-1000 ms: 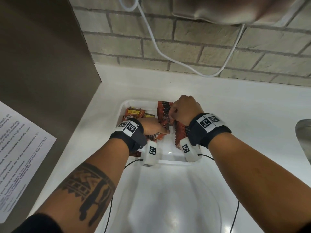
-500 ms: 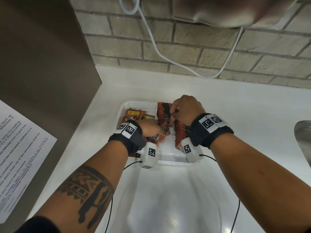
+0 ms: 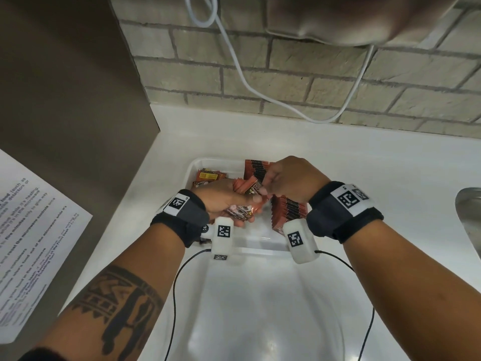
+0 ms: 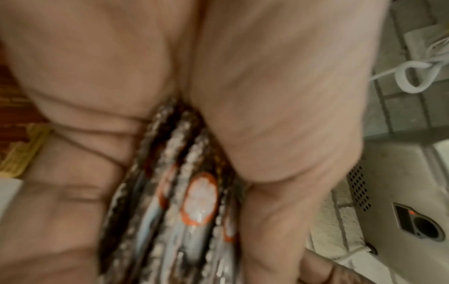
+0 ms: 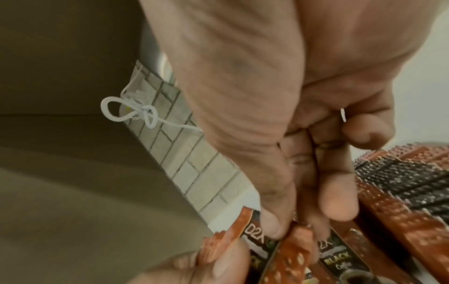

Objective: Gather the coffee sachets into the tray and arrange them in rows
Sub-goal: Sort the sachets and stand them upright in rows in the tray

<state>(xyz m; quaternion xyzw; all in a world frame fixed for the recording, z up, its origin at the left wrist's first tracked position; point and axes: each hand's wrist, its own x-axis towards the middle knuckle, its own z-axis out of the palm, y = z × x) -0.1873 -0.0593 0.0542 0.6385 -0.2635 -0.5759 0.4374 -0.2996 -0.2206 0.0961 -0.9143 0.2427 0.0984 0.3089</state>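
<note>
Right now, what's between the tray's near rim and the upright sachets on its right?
In the head view, bare tray floor, partly hidden by the wrist camera, before the upright sachets.

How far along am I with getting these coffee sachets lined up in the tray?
Partly done. Upright rows already stand along the right side of the tray. Your left hand grips a bundle of sachets, and your right hand pinches one from it. The loose sachets at the far left still need arranging.
</note>
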